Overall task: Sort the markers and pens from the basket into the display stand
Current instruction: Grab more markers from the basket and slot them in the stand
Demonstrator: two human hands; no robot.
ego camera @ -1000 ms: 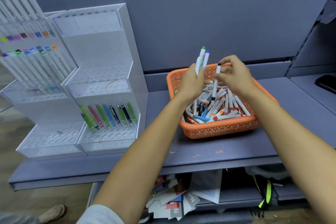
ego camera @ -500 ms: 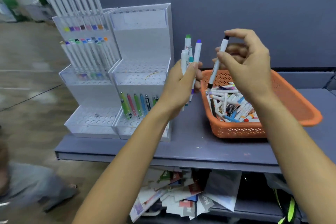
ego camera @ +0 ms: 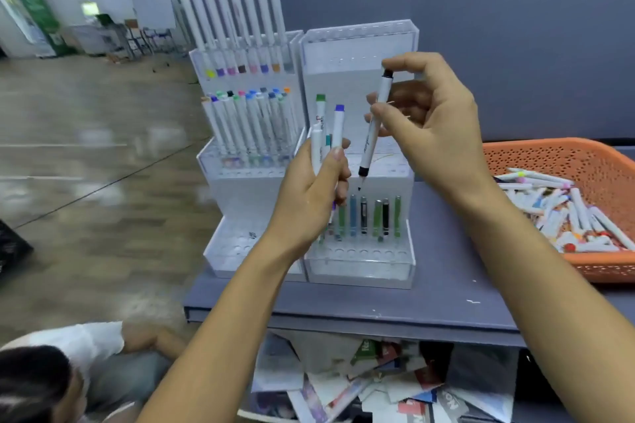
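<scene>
My left hand (ego camera: 311,196) grips a bunch of white markers (ego camera: 328,134) with green, blue and teal caps, held upright in front of the white display stand (ego camera: 357,261). My right hand (ego camera: 426,120) pinches a single white marker with black ends (ego camera: 372,127), tip pointing down over the stand's middle tier. Several coloured pens (ego camera: 374,216) stand in the lower tier. The orange basket (ego camera: 556,154) at the right holds many loose markers (ego camera: 563,206).
A second stand section (ego camera: 240,161) on the left holds two rows of tall white markers. Both stands sit on a grey shelf (ego camera: 446,295) against a grey wall. Papers (ego camera: 343,385) lie below the shelf. A person (ego camera: 68,371) crouches at the lower left on the floor.
My view and both hands swung left from the basket to the display stand. My right hand carried the black-ended marker over the stand and lowered its tip toward the middle tier.
</scene>
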